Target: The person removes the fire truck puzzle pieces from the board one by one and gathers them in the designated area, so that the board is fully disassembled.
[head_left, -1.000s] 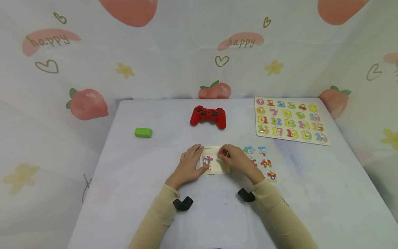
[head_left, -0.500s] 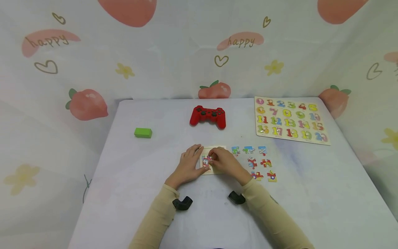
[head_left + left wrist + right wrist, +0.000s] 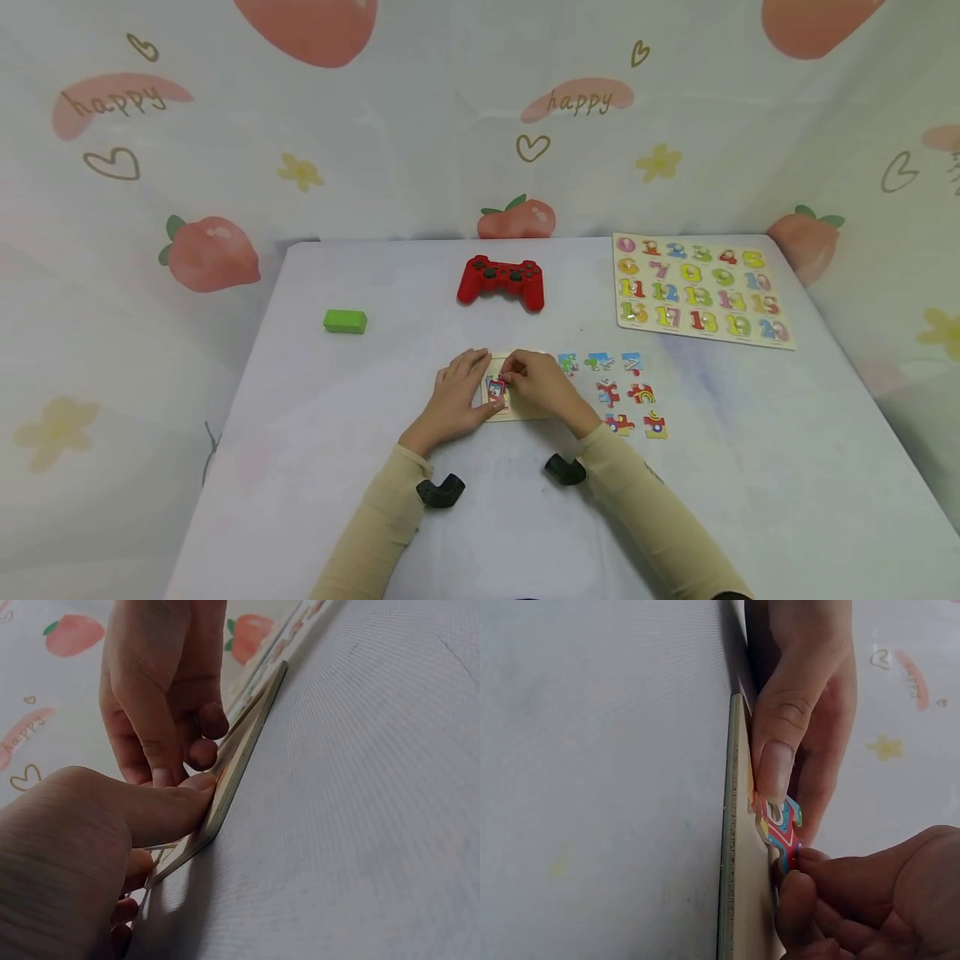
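Observation:
A small wooden jigsaw tray (image 3: 495, 364) lies on the table in front of me. My left hand (image 3: 453, 396) rests along its left edge, fingers stretched out, while the thumb presses near a red picture piece (image 3: 496, 389) inside. My right hand (image 3: 543, 385) leans over the tray from the right. In the right wrist view, its thumb and fingertips pinch a red and blue puzzle piece (image 3: 789, 844), tilted beside the left thumb. Much of the tray is hidden by the right hand. The left wrist view shows the tray's edge (image 3: 251, 742) under the left thumb.
Several loose puzzle pieces (image 3: 607, 393) lie in rows right of the tray. Behind are a red game controller (image 3: 501, 282) and a number puzzle board (image 3: 701, 292) at the back right. A green block (image 3: 345, 322) lies to the left on the white table (image 3: 300, 467).
My right hand has moved left across the tray to the picture piece by my left thumb, uncovering loose pieces on the right. My left hand has stayed put.

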